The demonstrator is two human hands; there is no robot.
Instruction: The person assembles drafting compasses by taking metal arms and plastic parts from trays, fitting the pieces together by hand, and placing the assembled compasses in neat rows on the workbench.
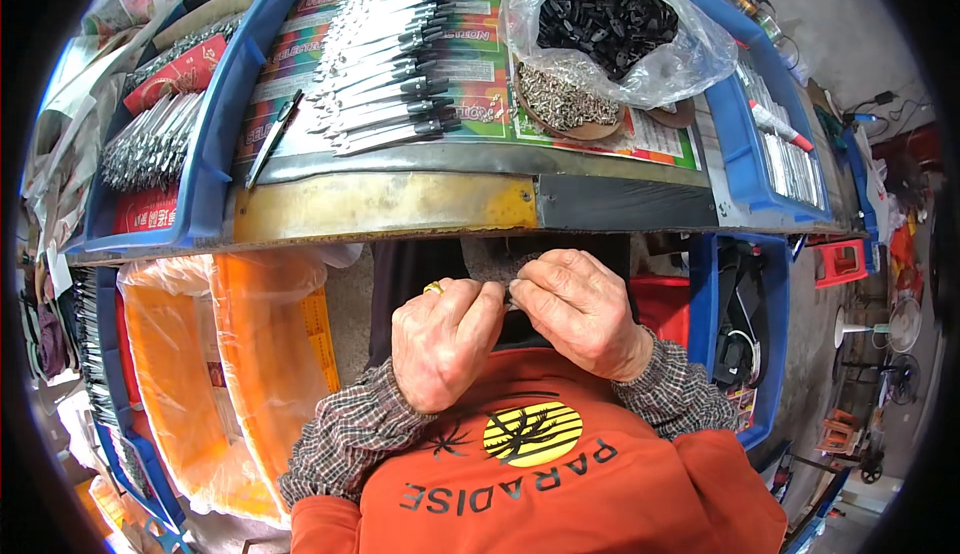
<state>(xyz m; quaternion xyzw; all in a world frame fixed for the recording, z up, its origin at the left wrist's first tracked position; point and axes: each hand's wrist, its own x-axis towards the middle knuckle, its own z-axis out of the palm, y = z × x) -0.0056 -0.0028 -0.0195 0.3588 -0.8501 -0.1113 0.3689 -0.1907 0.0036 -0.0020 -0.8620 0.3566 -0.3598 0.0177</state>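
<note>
My left hand (448, 339) and my right hand (580, 311) meet in front of my chest, just below the near edge of the workbench (390, 204). Both are closed, with thumbs and fingertips pinched together almost touching. Whatever sits between them is too small or too hidden to name. Beyond the edge lies a long row of white pens with black ends (390, 84), side by side. A single dark pen (272, 139) rests apart to their left. To the right, a clear plastic bag (700, 49) holds small black plastic parts (605, 29). Small metal pieces (568, 96) are heaped in a round dish beside it.
A blue tray (212, 134) of metallic pen parts stands at the left. Another blue tray (728, 144) at the right holds pale sticks and a red-and-white marker (780, 126). Under the bench are an orange, plastic-lined bin (245, 354) and a blue crate (775, 354).
</note>
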